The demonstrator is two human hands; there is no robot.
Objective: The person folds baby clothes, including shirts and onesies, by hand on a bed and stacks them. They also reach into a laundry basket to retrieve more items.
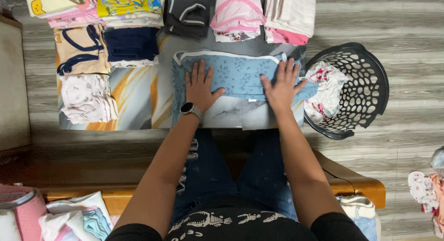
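Observation:
A light blue garment with a faint floral print and white trim lies spread on the low table. My left hand presses flat on its left half, fingers apart, a dark watch on the wrist. My right hand lies flat on its right half near the table's right edge, fingers spread. Neither hand grips anything; both palms rest on the cloth.
Folded clothes fill the table's far side: a yellow pile, a dark grey piece, pink piles, a navy piece, a tan one, a pale pink one. A black laundry basket with clothes stands at the right.

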